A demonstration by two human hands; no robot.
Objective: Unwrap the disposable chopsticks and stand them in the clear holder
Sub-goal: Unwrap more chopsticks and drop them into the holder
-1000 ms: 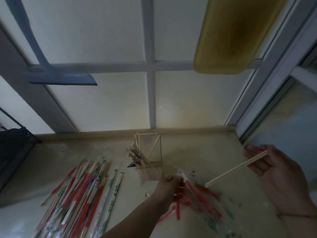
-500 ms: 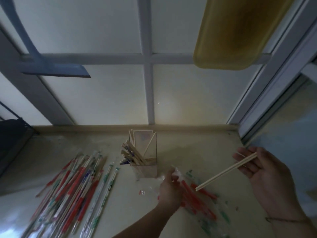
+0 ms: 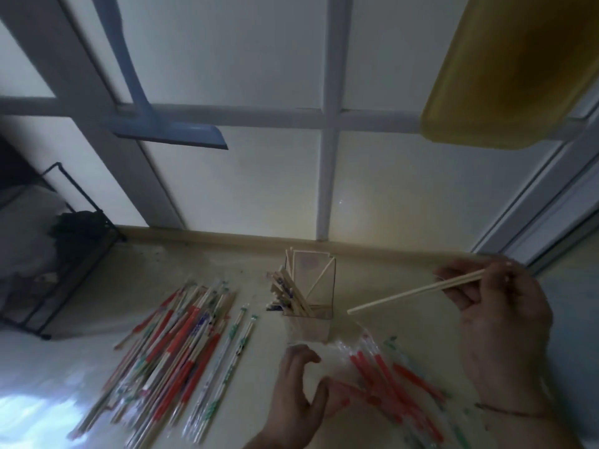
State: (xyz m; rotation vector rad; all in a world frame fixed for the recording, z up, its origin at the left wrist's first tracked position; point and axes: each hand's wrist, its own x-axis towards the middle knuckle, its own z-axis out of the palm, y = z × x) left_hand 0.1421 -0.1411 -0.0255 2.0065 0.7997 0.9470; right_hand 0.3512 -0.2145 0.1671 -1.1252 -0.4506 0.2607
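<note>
1. Bare chopsticks (image 3: 415, 291): one unwrapped pair, held in the air at roughly 3 o'clock of the holder, tilted, free tips pointing down toward 8 o'clock and ending just beside the holder's upper right edge; not inside it.
2. Right hand (image 3: 499, 322): fingers and thumb pinched round the upper end of the bare chopsticks; thin band visible at the wrist.
3. Clear holder (image 3: 311, 306): upright on the tabletop (image 3: 201, 257), near frame centre, just short of the back edge. Several unwrapped sticks inside, most leaning toward 10 o'clock, one slanting across toward 1 o'clock.
4. Left hand (image 3: 299, 393): at 6 o'clock of the holder, low over the tabletop, fingers loosely bent, thumb spread; fingertips at the near edge of the empty wrappers. Nothing seen gripped; contact with the wrappers not clear owing to blur.
5. Empty wrappers (image 3: 389, 377): loose heap of clear film with red and green print, at 5 o'clock of the holder, between the two hands.
6. Wrapped chopsticks (image 3: 175, 354): large fan of sealed pairs, red, green and blue print, lying flat at 8 o'clock of the holder, well apart from the wrappers heap.
7. Black wire rack (image 3: 69, 254): at 9 o'clock, at the far left end of the tabletop, dark items on it, not identifiable.
8. Window (image 3: 246, 176): frosted panes with grey bars, at 12 o'clock behind the tabletop.
9. Yellow tray (image 3: 518, 63): at 1 o'clock, high, against the window.
10. Blue-grey tool (image 3: 168, 131): at 11 o'clock, flat blade on a long handle, against the window bars.
</note>
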